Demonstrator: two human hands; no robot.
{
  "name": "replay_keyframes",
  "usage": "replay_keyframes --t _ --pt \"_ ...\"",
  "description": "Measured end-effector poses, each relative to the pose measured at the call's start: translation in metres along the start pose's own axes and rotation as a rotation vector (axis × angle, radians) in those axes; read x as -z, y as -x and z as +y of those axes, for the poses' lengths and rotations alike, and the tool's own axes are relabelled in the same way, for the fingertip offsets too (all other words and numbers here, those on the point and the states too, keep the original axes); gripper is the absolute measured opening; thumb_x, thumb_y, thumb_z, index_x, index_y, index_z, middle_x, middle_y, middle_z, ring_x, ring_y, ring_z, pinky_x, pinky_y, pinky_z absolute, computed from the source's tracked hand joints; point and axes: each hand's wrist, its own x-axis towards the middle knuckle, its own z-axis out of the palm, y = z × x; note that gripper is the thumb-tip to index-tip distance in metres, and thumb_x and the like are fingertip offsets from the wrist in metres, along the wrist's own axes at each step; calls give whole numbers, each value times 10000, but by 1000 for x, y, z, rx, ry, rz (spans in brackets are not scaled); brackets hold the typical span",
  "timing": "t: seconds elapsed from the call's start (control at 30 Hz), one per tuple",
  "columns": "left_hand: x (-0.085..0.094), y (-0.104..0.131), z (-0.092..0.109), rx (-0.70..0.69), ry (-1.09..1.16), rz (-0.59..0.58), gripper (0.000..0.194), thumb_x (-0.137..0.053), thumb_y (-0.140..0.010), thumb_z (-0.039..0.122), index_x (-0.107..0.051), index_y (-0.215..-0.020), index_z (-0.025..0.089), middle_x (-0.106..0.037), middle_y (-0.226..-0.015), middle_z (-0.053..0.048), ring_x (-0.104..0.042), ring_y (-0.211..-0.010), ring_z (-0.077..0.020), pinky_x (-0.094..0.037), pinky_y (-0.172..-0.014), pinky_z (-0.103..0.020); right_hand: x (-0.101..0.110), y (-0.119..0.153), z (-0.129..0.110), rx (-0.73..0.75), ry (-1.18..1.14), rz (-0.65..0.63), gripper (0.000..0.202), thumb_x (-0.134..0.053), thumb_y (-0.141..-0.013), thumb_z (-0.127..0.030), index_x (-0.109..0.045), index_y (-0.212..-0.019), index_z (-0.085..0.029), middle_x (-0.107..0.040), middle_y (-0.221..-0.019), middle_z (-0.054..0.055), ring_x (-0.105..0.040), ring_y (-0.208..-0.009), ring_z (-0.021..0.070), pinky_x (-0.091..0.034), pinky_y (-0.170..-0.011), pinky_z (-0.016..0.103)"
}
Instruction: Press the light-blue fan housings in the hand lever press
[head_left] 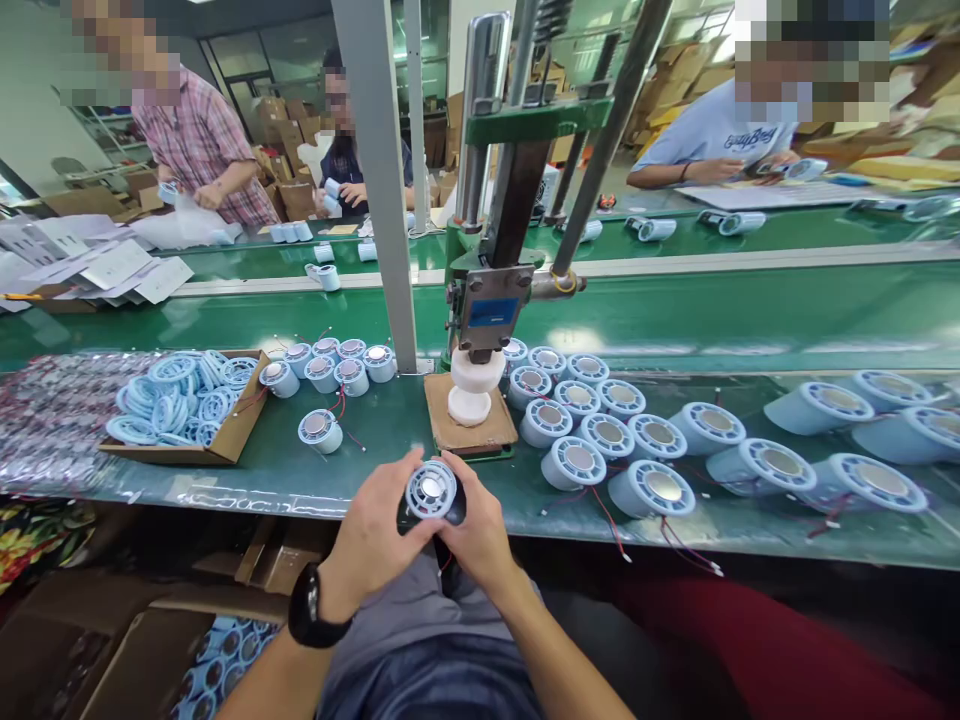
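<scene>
At the table's front edge, my left hand (379, 515) and my right hand (476, 510) are closed round a light-blue fan housing (430, 489) from both sides. Its slotted ring and silver round centre face up. Just beyond it stands a hand press (491, 300), with a white round pressing head (478, 371) above a white round seat (469, 405) on a brown board (441, 415). One similar housing (320, 430) with thin wires sits left of the board. Several more housings (580, 463) stand in rows to the right, wires trailing.
A cardboard tray (251, 405) of loose blue rings (172, 400) stands left, beside bundled wired parts (82, 410). A grey post (379, 180) rises near the press. Below left, a box holds blue parts (225, 650). Across the green conveyor (675, 300), several people handle blue parts.
</scene>
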Motion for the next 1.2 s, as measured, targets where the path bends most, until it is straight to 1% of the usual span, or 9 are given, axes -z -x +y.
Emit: replay_keyframes --t 0.17,0.4,0.5,0.63,0.73,0.83,0.93,1.07,1.2 --pt "-12 -11 14 -34 -57 45 659 -661 -842 266 -418 -1454 231 -624 -1312 -118 -599 -1200 -297 -503 -1021 -446 -4 3 2 -14 -20 50 615 -655 -807 -200 -483 -1397 -187 -620 -1286 113 -638 -1171 226 -544 -1024 356" --pt "-26 -6 16 107 17 171 663 -675 -796 230 -444 -1417 226 -644 -1190 -120 -622 -1119 -291 -524 -965 -435 -5 2 -1 -45 -25 44 680 -680 -844 -259 -406 -1462 -184 -622 -1275 124 -650 -1146 224 -566 -983 340" --pt "-38 -2 17 163 78 219 637 -655 -793 233 -468 -1401 201 -633 -1203 -133 -622 -1122 -284 -526 -965 -427 -6 2 -4 3 9 37 596 -667 -859 -241 -464 -1416 -175 -618 -1265 130 -644 -1142 226 -568 -980 346" --pt "-47 -2 11 194 204 200 488 -623 -787 249 -586 -1269 186 -668 -1234 -125 -645 -1128 -271 -533 -970 -400 21 -13 -15 76 179 -195 549 -674 -791 -123 -557 -1326 -157 -627 -1219 139 -649 -1096 262 -602 -913 391" --pt "-35 -19 1 258 280 170 460 -675 -740 290 -645 -1185 177 -740 -1103 -83 -701 -979 -243 -567 -889 -359 75 -60 -45 211 344 -351 605 -712 -730 -86 -588 -1312 -197 -607 -1262 120 -625 -1137 300 -597 -920 452" --pt "-14 -54 -4 285 327 207 473 -710 -687 326 -679 -1128 155 -757 -1033 -75 -709 -898 -235 -573 -842 -350 142 -143 -100 342 434 -21 506 -696 -790 -124 -608 -1286 -167 -590 -1285 98 -541 -1269 275 -484 -1068 490" --pt "-4 -96 1 241 379 215 486 -727 -665 329 -688 -1109 135 -754 -1013 -89 -704 -871 -235 -566 -831 -354 190 -239 -155 333 509 327 446 -590 -858 -153 -566 -1295 -64 -581 -1281 87 -526 -1267 166 -421 -1075 342" --pt "-22 -138 11 169 558 150 500 -753 -653 290 -673 -1113 110 -744 -1020 -115 -696 -870 -226 -559 -825 -343 204 -326 -176 241 314 285 528 -263 -889 -294 -516 -1132 100 -638 -1154 106 -641 -1018 40 -421 -756 100" --pt "-46 -154 10 142 744 29 481 -771 -669 274 -662 -1109 111 -731 -1097 -134 -693 -936 -228 -546 -883 -348 195 -350 -164 236 207 250 582 -194 -882 -328 -544 -1052 105 -682 -1004 96 -662 -710 16 -357 -573 58"
